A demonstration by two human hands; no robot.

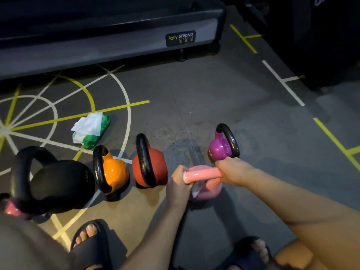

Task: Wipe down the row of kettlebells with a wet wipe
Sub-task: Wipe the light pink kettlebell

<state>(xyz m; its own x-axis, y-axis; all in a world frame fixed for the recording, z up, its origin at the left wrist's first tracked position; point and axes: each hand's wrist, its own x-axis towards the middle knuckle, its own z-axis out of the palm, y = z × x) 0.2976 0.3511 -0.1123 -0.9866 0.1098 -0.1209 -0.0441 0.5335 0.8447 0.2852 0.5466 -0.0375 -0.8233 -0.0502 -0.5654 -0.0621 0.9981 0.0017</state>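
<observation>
Head view. Five kettlebells stood in a row across the lower half of the frame on the marked gym floor (214,94): from left to right, a large black kettlebell (56,184), an orange kettlebell (115,170), a red kettlebell (150,164), a pink kettlebell (204,190) and, slightly higher in the frame, a purple kettlebell (221,147). We found both hands clamped on the pink handle. The left hand (178,182) was curled round its left end, and the right hand (232,170) round its right end, just below the purple bell. A white wet wipe (196,189) hung beneath the left hand, apparently trapped between its fingers and the handle. A green-and-white pack of wipes (91,129) lay above the orange bell, well apart from the hands, and a treadmill base (109,38) filled the upper left. We judged the step in hand to be wiping the pink handle, with the right hand steadying the bell. We could not tell from this view which bells were already clean. The next move would call for sliding the wipe along the handle towards the right hand and then down over the body.
</observation>
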